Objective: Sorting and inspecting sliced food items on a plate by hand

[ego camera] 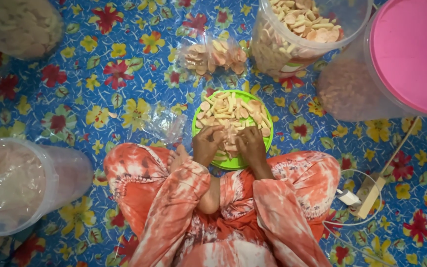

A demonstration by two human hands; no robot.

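Both hands, left hand (207, 144) and right hand (250, 145), are digging into crackers (231, 112) heaped on green plate (268, 121) before the knees; fingers curled over them, actual grasp cannot tell. Filled clear bag (213, 54) is lying beyond.

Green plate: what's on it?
The green plate holds a pile of pale and orange snack chips. Left hand and right hand cover the near part, hiding what lies beneath them.

Both hands, left hand (207, 145) and right hand (251, 145), rest in snack-filled green plate (269, 129).
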